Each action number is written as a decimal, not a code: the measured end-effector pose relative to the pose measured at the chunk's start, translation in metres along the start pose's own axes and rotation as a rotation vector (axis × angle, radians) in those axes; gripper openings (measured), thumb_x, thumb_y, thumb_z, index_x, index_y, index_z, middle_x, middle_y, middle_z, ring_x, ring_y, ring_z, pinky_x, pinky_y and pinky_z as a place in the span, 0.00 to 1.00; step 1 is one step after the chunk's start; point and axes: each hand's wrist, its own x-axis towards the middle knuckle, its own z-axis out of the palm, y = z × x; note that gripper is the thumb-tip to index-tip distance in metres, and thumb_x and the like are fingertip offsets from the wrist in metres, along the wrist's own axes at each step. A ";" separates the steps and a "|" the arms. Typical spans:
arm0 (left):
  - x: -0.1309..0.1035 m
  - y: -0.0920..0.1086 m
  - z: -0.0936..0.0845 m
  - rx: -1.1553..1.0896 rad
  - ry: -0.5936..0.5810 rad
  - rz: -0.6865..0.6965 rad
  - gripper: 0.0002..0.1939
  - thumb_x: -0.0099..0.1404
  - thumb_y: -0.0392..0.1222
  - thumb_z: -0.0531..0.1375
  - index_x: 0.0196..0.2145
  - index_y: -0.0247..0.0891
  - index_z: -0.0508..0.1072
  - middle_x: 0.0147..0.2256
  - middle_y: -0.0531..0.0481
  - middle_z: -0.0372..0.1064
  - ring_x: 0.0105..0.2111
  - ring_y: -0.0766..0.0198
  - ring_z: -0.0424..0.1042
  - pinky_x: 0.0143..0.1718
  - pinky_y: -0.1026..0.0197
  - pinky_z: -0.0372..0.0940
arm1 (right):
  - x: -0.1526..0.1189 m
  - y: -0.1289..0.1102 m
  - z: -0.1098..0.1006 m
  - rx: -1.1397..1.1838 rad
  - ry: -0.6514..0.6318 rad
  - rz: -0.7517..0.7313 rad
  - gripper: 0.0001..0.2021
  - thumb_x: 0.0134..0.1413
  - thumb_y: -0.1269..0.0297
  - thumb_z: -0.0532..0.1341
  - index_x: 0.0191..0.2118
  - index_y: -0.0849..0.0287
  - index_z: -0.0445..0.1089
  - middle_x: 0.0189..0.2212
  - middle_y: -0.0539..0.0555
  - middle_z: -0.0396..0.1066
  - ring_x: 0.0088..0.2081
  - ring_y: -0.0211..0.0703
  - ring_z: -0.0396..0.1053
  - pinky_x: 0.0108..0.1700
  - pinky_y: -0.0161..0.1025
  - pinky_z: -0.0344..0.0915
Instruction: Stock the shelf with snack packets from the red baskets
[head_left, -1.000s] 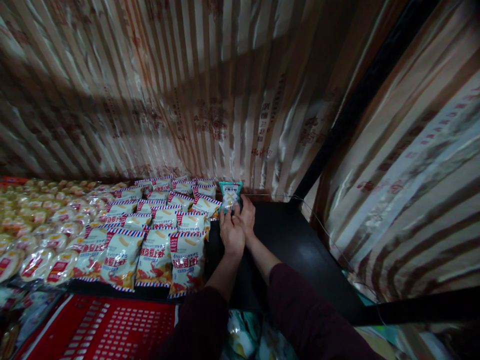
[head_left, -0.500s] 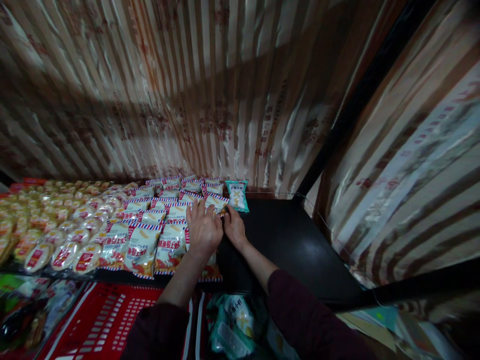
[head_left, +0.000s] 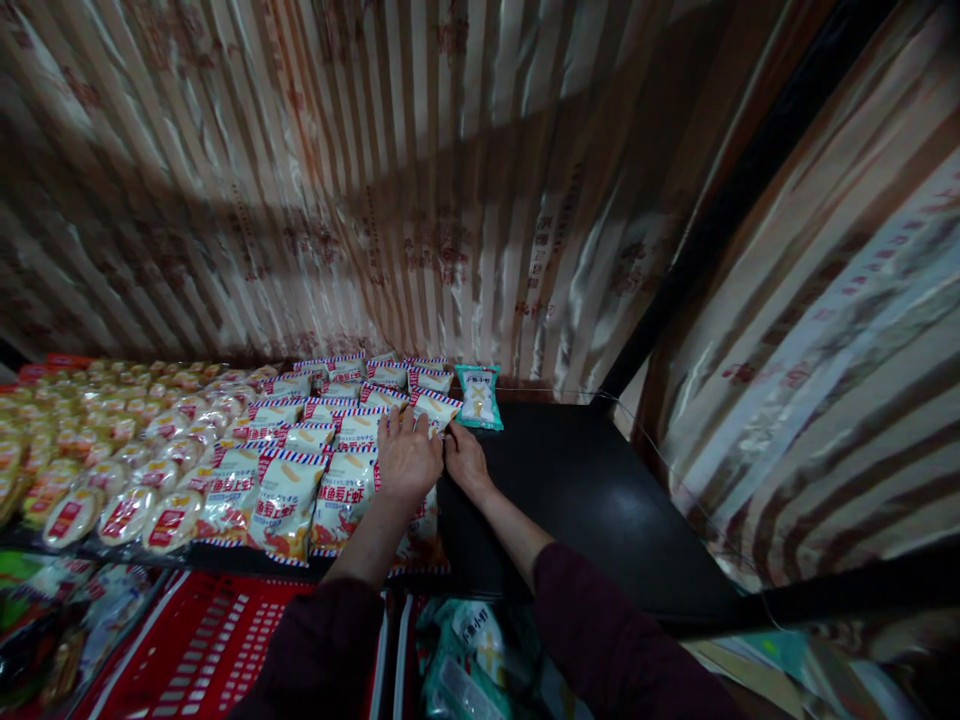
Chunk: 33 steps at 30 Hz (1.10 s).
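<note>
My left hand lies palm down over the right end of the rows of white snack bags with red lettering and striped edges. Its fingers are slightly apart and rest on the bags. Close beside it, my right hand has its fingers drawn together at the lower right edge of one snack bag; the fingertips are partly hidden. Just behind the right hand, a single teal bag leans upright at the back of the black shelf.
Round wrapped snacks fill the shelf's left side. Below the front edge are a red basket and another holding teal bags. A black post rises at the right rear corner, and a striped curtain hangs behind.
The view has shifted slightly. My right hand has edged a little left, closer to my left hand. My left hand stays on the bags, and the teal bag stands in the same place.
</note>
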 end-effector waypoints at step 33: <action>-0.019 0.025 -0.008 -0.128 0.104 0.139 0.21 0.64 0.39 0.51 0.52 0.29 0.70 0.57 0.34 0.61 0.63 0.46 0.51 0.62 0.43 0.48 | -0.024 0.016 -0.030 0.248 0.114 0.035 0.19 0.52 0.72 0.51 0.48 0.57 0.70 0.47 0.56 0.73 0.47 0.45 0.70 0.55 0.46 0.64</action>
